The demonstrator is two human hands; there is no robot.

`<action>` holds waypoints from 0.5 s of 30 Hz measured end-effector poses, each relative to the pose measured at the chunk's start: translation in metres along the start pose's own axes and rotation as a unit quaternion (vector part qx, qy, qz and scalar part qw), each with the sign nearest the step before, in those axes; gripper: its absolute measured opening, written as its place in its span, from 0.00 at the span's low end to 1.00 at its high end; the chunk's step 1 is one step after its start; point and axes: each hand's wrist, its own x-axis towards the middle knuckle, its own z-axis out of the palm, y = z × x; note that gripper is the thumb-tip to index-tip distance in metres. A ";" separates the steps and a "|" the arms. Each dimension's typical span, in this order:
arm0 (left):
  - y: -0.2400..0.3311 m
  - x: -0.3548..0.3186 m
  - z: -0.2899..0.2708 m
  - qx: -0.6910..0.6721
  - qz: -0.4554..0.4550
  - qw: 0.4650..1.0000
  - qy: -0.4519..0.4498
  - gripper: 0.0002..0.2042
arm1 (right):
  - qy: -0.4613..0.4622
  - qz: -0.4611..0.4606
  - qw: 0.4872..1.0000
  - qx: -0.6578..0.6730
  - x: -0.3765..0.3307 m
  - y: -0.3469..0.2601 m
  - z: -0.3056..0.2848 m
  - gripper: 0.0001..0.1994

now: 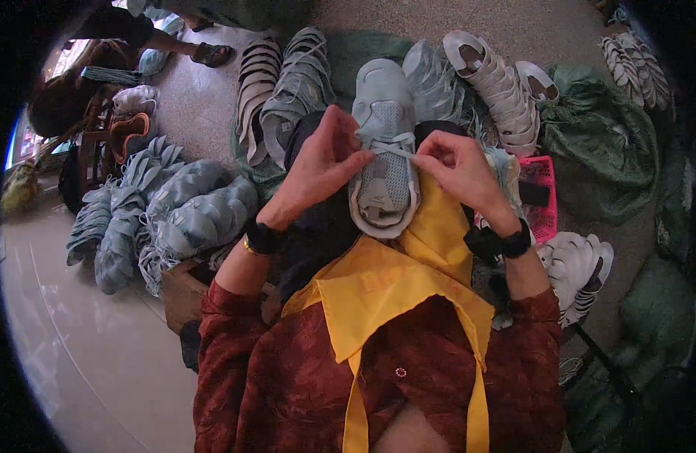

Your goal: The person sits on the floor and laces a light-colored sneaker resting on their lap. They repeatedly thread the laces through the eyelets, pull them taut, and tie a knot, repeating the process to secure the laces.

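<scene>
Apparently, tying the lace (394,143) is the step in hand; the next move seems to call for an even draw on both ends. Left to right: left hand (327,156), thumb and forefinger nearly together, seemingly holding one end; shoe upper (382,113), pale grey-blue, mesh-panelled, toe pointing away, laced across its middle, lying between the hands, collar end over the yellow apron (438,234); right hand (464,167), fingers curled, thumb and forefinger pinching the other end.

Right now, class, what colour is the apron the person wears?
The apron is yellow, best seen in the head view.
</scene>
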 end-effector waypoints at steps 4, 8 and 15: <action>0.005 -0.003 -0.001 -0.074 -0.035 0.997 -0.004 0.14 | 0.001 -0.015 1.000 0.014 -0.014 0.009 -0.004 0.05; 0.004 -0.005 -0.006 -0.112 -0.040 0.993 -0.002 0.12 | -0.006 0.043 0.999 0.015 -0.039 0.014 -0.033 0.05; 0.017 -0.007 -0.005 -0.095 -0.035 0.995 -0.001 0.09 | 0.014 0.083 0.996 0.033 -0.051 0.018 -0.026 0.04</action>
